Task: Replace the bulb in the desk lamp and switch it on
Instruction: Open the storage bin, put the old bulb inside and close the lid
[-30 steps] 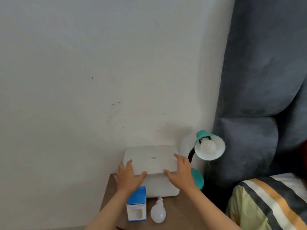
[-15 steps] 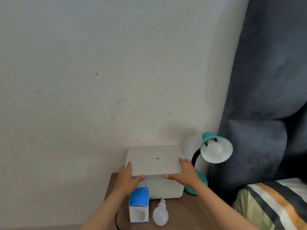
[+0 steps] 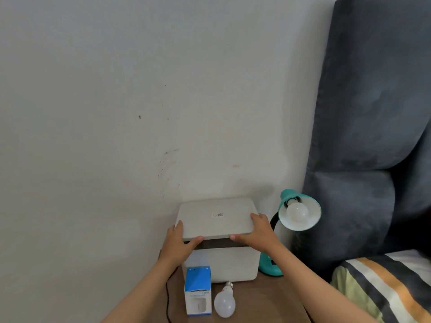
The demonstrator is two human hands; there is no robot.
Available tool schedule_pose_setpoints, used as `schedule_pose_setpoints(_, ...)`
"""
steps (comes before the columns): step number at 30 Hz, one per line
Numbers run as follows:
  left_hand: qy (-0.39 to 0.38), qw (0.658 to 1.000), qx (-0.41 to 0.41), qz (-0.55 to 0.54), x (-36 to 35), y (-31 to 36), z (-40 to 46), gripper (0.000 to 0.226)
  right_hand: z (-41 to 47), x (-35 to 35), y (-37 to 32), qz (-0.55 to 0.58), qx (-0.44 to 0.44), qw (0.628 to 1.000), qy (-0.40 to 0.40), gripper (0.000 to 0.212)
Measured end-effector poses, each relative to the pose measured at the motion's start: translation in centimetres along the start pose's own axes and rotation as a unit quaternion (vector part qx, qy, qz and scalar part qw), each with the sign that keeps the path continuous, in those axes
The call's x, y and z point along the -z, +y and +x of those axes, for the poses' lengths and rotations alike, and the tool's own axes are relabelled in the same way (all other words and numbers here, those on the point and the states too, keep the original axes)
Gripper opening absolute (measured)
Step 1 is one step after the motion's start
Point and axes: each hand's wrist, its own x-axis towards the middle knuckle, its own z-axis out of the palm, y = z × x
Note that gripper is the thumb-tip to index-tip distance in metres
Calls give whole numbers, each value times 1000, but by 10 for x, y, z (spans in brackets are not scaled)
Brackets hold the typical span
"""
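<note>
A: Item one, white box [image 3: 224, 264], on the brown nightstand [image 3: 268, 299] against the wall. Condition?

B: Lid [image 3: 217, 216] raised off the front edge, a dark gap under it. Left hand [image 3: 178, 244] grips the lid's near-left corner, thumb curled underneath, fingers up the side. Right hand [image 3: 258, 231] grips the near-right corner likewise, fingers over the top, thumb below.

A: Item two, desk lamp [image 3: 299, 209]?

B: Teal, just right of the box, shade tilted toward the viewer, a bulb seated inside, unlit.

A: Item three?

B: Loose bulb [image 3: 225, 303], lying on the nightstand in front of the box, screw base pointing toward it. Beside it, upright, a blue-and-white bulb carton [image 3: 198, 293].

A: Step in hand?

B: By my reading, a preliminary: opening the box. Lamp untouched.

A: Next move requires?

B: Likely lifting the lid clear without knocking the lamp shade nearby, then freeing a hand for the seated bulb.
</note>
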Motion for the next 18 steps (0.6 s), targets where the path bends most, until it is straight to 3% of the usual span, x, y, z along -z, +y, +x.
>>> schedule_pose_setpoints(6, 42, 998, -33, -23, 10, 3, -40, 96, -45, 10, -6, 12, 26, 999, 37, 101)
schedule_pose_setpoints(13, 105, 994, -32, 10, -13, -17, -155, 97, -150, 6, 26, -12, 36, 999, 29, 114)
schedule_pose_setpoints(18, 75, 997, 4, 8, -50, -38, -237, 96, -232, -8, 73, -27, 39, 999, 17, 116)
